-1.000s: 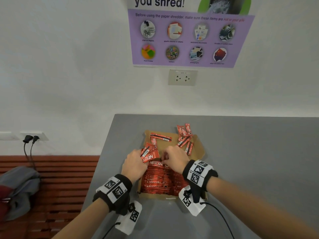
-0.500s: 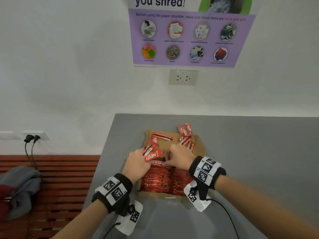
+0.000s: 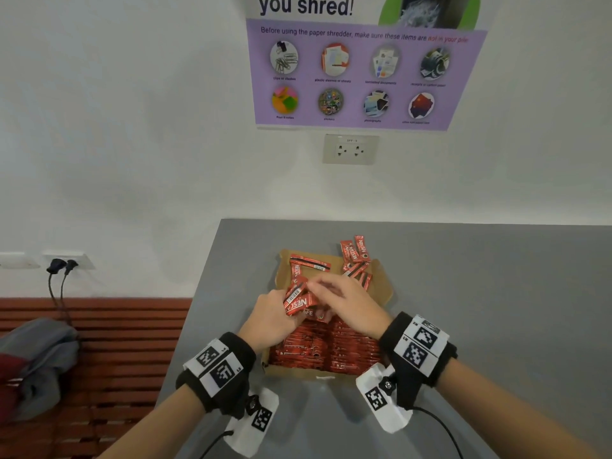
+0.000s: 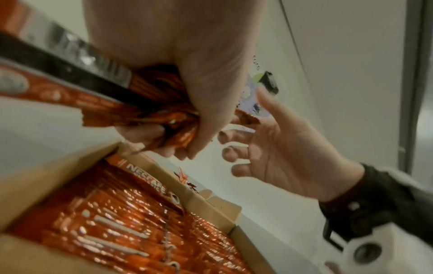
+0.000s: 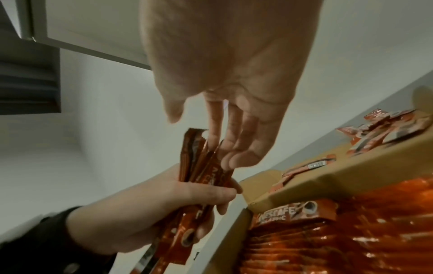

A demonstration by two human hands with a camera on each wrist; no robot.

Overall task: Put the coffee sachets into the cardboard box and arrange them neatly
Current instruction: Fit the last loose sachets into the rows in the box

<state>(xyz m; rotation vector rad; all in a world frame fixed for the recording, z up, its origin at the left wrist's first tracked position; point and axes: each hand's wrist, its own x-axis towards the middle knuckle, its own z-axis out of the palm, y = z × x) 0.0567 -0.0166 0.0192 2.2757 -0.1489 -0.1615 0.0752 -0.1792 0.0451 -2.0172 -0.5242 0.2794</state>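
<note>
Coffee sachets [image 3: 326, 347], red and packed in tight rows, fill the near half of the cardboard box [image 3: 384, 286], which sits low in the middle of the head view on the grey tabletop [image 3: 496, 293]. The left hand [image 3: 270, 321] hovers above the box's far edge, its fingers [image 5: 211, 194] curled round a small bundle of sachets [image 3: 298, 298] that fans upward from its grip. The right hand [image 3: 351, 304] is just to the right of it, fingers [image 5: 220, 133] nearly straight and loosely spread, their tips touching the top ends of that bundle; it grips nothing. More loose sachets [image 3: 356, 256] lie scattered on the open flap and at its far edge, toward the upper middle of the box. Above, on the white wall, hang a purple poster [image 3: 361, 71] and a socket [image 3: 351, 149]; at the lower left are a slatted wooden bench [image 3: 126, 342] and grey cloth [image 3: 39, 359].
</note>
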